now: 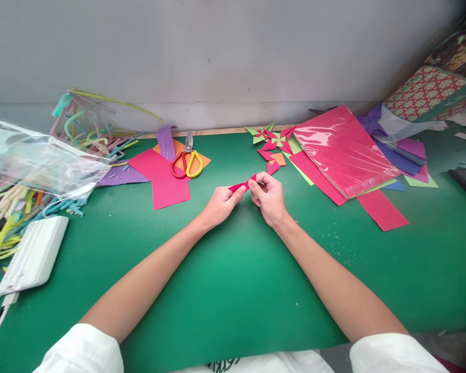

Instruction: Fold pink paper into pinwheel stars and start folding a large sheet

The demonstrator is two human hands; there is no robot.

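Observation:
A small folded piece of red paper is pinched between both hands above the middle of the green table. My left hand grips its left end, thumb on top. At the other end, my right hand closes thumb and fingertips on it; the fingers hide part of the paper. Just beyond my hands lie several folded red, green and orange paper pieces, some shaped like pinwheels. Left of them, scissors with one red and one yellow handle rest on red paper and orange paper.
A clear-wrapped pack of red paper lies at the right on loose coloured sheets. On the left are a heap of pipe cleaners, a clear plastic bag and a white power bank with a cable. A grey wall stands behind the table.

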